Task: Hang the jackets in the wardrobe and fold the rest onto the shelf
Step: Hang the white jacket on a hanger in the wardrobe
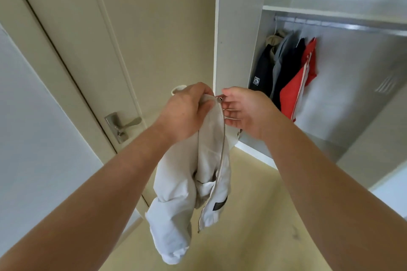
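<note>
A cream zip jacket (191, 182) hangs in the air in front of me, bunched, with its metal zipper running down the middle. My left hand (187, 112) grips the jacket's top edge. My right hand (244, 110) pinches the zipper end at the top, its other fingers spread. A white hanger hook (177, 89) peeks out behind my left hand. To the right stands the open wardrobe (237, 50) with a metal rail (343, 25). Several jackets (286, 68) hang at its left end: dark, grey, navy and red.
A shelf (330, 14) runs above the rail. A beige door (92, 50) with a metal lever handle (123, 124) stands to the left of the wardrobe. Light wood floor (253, 215) lies below. The rail right of the red jacket is bare.
</note>
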